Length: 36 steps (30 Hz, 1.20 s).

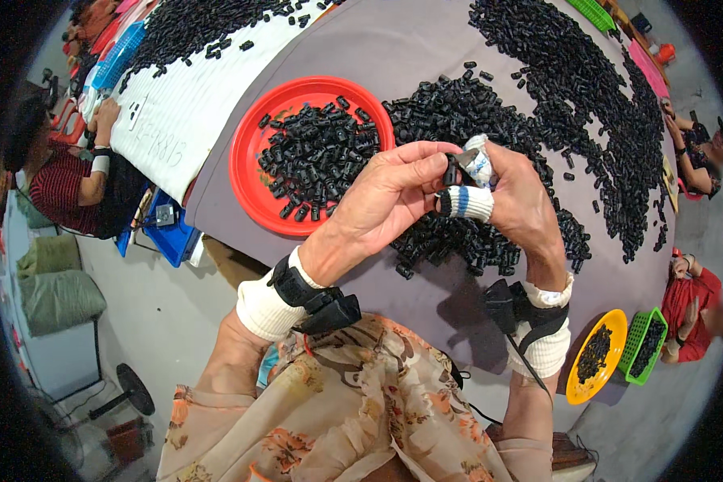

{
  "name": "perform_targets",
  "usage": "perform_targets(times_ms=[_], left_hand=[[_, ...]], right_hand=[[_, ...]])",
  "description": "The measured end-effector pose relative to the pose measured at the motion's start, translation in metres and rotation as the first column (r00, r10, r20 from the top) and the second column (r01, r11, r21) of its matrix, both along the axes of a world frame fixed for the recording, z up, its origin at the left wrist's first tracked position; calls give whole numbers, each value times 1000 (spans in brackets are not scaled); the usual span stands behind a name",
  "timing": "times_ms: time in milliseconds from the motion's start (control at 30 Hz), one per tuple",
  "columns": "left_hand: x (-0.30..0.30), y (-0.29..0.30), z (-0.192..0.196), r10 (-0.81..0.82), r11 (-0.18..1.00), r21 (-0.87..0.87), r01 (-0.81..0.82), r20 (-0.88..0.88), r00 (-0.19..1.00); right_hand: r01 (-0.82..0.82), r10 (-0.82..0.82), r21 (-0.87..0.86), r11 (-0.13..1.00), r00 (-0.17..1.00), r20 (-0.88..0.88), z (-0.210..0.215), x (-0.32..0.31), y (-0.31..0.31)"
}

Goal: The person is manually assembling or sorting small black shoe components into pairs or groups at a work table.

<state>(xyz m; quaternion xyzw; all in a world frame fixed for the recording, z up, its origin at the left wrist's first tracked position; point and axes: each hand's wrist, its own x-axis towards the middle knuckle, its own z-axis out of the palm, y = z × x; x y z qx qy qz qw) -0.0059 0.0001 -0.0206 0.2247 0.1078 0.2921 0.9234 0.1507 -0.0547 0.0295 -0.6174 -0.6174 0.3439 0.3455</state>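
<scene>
Both hands meet above the counter [426,48]: my left hand [381,201] and my right hand [510,197], fingers wrapped in white cloth, pinch one small black plastic part [451,170] beside the red plate [249,173].

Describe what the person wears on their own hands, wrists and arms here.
Left hand: bare fingers, white ribbed wristband under a black strapped wrist device. Right hand: white knit finger cots with blue stripes, white wristband, black strapped device trailing a thin cable. Floral peach sleeves.

Bare grey desk [426,40] lies open beyond the hands; red plate [257,201] blocks left of the left hand [386,197]; black pieces [586,104] crowd right
</scene>
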Motion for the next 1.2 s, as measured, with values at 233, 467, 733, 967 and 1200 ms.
perform_targets(times_ms=[233, 467, 733, 967, 1200], left_hand=[[1, 1, 3, 21, 1000, 6, -21, -57, 998], [2, 3, 0, 38, 999, 22, -37, -50, 998], [1, 1, 2, 70, 996, 72, -62, -119, 990], [4, -2, 1, 71, 995, 87, -57, -167, 983], [7, -5, -2, 44, 995, 96, -26, -188, 981]], right_hand=[[-20, 22, -21, 1000, 995, 99, 7, 1, 3], [-56, 59, -35, 998, 995, 76, 4, 1, 6], [-81, 82, -39, 996, 996, 25, -2, 0, 4], [-96, 95, -12, 995, 992, -87, -12, 2, -2], [-99, 95, -35, 994, 989, -114, -16, 6, -9]])
